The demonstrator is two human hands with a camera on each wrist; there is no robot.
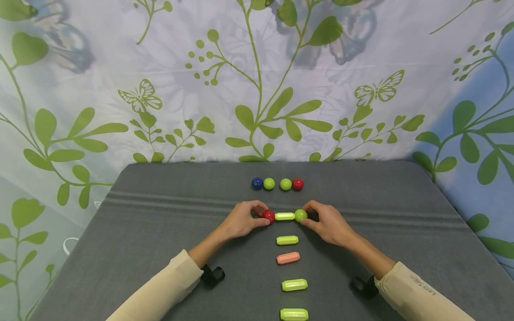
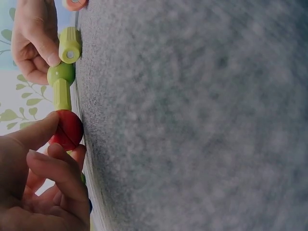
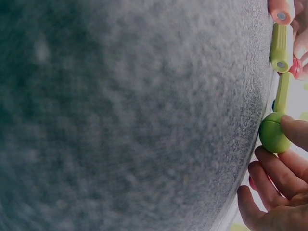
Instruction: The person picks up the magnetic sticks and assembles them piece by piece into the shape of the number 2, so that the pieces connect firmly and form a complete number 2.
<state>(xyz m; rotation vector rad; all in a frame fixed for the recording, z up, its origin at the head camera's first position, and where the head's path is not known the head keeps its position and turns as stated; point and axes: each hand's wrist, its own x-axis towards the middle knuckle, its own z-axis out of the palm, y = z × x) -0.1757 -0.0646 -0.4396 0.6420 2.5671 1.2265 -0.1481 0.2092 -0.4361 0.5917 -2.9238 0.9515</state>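
Note:
My left hand [image 1: 242,218] pinches a red ball [image 1: 268,216] between thumb and fingers. A green ball [image 1: 300,216] is pinched the same way by my right hand [image 1: 330,224]. Between the two balls lies a yellow-green ridged rod [image 1: 285,216], its ends meeting them in a straight line. In the left wrist view the red ball [image 2: 69,130] sits at one end of the rod [image 2: 62,94] and the green ball [image 2: 61,74] at the other. The right wrist view shows my thumb and fingers at the green ball [image 3: 274,133].
Toward me lie more rods in a column: a yellow-green rod [image 1: 287,240], a salmon rod [image 1: 288,258] and two further yellow-green ones [image 1: 294,285]. Beyond my hands stand a blue ball [image 1: 257,183], two green balls [image 1: 269,183] and a red ball [image 1: 298,184] on the grey table [image 1: 140,249].

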